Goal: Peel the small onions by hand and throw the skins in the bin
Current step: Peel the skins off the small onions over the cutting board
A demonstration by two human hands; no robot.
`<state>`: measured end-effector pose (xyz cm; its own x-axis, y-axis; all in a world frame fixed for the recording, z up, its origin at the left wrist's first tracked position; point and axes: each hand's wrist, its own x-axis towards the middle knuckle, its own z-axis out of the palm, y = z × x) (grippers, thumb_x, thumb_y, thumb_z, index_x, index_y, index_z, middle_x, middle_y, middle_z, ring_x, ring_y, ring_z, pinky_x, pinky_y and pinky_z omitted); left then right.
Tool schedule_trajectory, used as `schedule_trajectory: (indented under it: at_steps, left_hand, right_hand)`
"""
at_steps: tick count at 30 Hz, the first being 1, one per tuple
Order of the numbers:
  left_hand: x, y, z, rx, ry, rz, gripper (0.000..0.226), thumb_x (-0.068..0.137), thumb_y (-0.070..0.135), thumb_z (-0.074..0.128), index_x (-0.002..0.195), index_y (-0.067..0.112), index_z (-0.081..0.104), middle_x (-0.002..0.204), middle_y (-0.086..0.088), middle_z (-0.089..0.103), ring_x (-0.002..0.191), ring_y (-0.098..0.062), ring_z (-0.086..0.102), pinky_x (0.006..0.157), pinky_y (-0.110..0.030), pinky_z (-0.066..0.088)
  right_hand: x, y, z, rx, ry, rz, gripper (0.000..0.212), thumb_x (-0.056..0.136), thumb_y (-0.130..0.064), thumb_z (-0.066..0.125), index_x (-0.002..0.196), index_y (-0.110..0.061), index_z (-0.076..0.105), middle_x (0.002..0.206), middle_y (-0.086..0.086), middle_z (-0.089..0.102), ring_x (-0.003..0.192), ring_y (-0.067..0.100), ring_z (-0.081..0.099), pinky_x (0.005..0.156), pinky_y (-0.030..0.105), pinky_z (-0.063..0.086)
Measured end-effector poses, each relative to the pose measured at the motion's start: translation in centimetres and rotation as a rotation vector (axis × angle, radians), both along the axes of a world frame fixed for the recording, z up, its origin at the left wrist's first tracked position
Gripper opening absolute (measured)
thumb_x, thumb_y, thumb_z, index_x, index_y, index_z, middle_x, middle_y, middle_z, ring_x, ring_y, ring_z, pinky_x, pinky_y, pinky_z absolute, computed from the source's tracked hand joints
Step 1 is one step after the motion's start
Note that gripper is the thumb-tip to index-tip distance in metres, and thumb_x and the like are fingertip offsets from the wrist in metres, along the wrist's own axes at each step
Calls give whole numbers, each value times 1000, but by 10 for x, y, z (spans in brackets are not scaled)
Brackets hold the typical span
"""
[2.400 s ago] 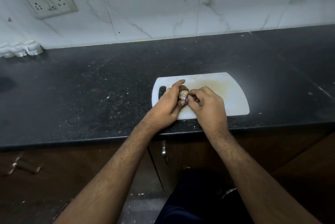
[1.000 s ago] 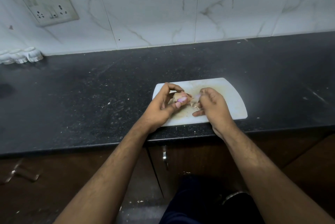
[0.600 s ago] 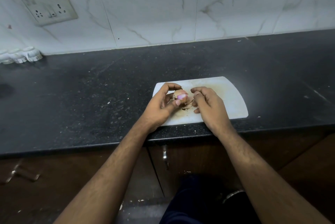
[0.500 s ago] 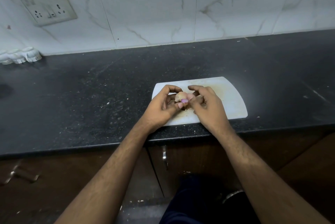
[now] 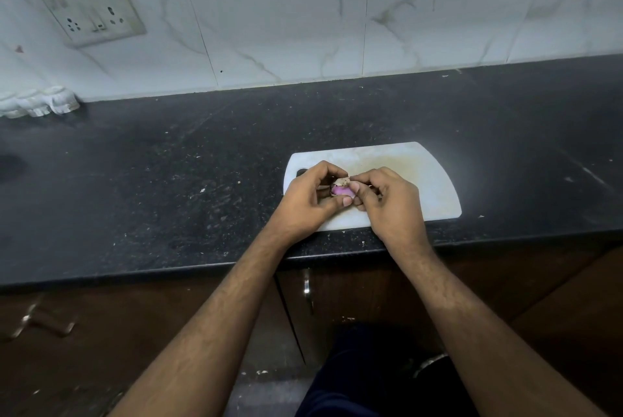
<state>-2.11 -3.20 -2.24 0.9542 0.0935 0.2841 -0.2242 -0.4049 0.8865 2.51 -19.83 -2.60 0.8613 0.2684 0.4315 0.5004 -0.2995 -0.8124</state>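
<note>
Frame centre: left hand (image 5: 308,200) curls around small onion (image 5: 341,190), thumb beneath, over white cutting board (image 5: 421,180). Purple flesh exposed (brown skin (image 5: 342,181) clinging on top). Right hand (image 5: 391,204) pinches that skin between thumb and forefinger. Board lies near front edge of black counter (image 5: 168,180).

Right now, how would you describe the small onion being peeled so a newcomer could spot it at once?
Start at the black countertop and find the white cutting board near its front edge. Above the board, the left hand and right hand meet, gripping the small onion between their fingertips. It is the only pink-purple thing there, with a scrap of brown skin on top.
</note>
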Motion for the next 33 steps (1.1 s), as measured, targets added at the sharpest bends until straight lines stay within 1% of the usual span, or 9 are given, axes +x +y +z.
schedule_trajectory:
  at_steps: [5, 10, 14, 17, 20, 23, 26, 30, 33]
  left_hand:
    - [-1, 0, 0, 4, 3, -17, 34, 91, 9, 78, 120, 12, 62, 117, -5, 67, 113, -14, 67, 103, -32, 55]
    - [0, 1, -1, 30, 0, -24, 33, 91, 10, 77, 119, 13, 61, 118, -4, 67, 116, -16, 65, 104, -33, 54]
    - [-1, 1, -1, 68, -23, -35, 30, 93, 7, 74, 119, 11, 59, 117, -4, 66, 114, -13, 64, 100, -25, 52]
    - [-2, 1, -1, 105, -62, -35, 27, 94, 1, 71, 118, 4, 59, 117, -6, 65, 111, -10, 63, 95, -14, 48]
    - [-1, 2, -3, 116, -82, -33, 25, 94, -2, 70, 116, 0, 59, 122, -8, 63, 114, -9, 61, 96, -11, 45]
    - [-1, 2, -4, 55, -65, -61, 24, 95, -3, 68, 115, -1, 57, 125, -11, 62, 116, -9, 62, 98, -17, 48]
    - [-1, 3, -3, -33, -50, -92, 23, 93, 1, 68, 113, 5, 57, 127, -9, 60, 121, -9, 60, 102, -23, 49]
    - [-2, 5, -4, -143, -47, -85, 27, 90, 4, 70, 112, 13, 59, 127, -8, 60, 124, -16, 59, 104, -30, 50]
    - [-2, 5, -4, -105, -39, -71, 29, 91, 5, 69, 117, 17, 61, 126, -3, 63, 126, -17, 59, 106, -32, 50]
  right_hand:
    - [-7, 5, 0, -210, -164, -60, 14, 103, -27, 54, 101, -15, 62, 97, -7, 54, 78, 7, 55, 69, 30, 52]
    - [-12, 10, 3, -427, -157, -73, 3, 105, -15, 48, 107, -16, 46, 107, -2, 43, 74, 11, 50, 64, 37, 51]
    - [-11, 12, 3, -505, -146, -67, 16, 99, -6, 48, 113, -14, 45, 111, -1, 39, 75, 8, 45, 62, 26, 42]
    - [-10, 11, 2, -510, -130, -60, 15, 100, -9, 49, 112, -15, 43, 110, -2, 39, 80, 9, 46, 66, 30, 48]
    - [-8, 10, 4, -475, -79, -52, 12, 100, -12, 48, 108, -19, 42, 108, -4, 41, 80, 7, 46, 69, 32, 50]
    - [-3, 10, 4, -424, -42, -23, 12, 100, -12, 46, 101, -23, 42, 103, -4, 46, 81, 7, 48, 70, 31, 46]
    - [4, 9, 3, -372, -47, -19, 9, 102, -14, 44, 97, -21, 45, 98, -2, 52, 77, 6, 49, 63, 22, 38]
    - [17, 7, 0, -225, 66, -92, 15, 107, -21, 36, 100, -18, 49, 101, 3, 62, 83, 20, 66, 72, 40, 56]
    - [18, 7, -3, -232, 64, -108, 14, 108, -24, 37, 102, -20, 49, 102, 2, 62, 85, 21, 68, 73, 42, 58]
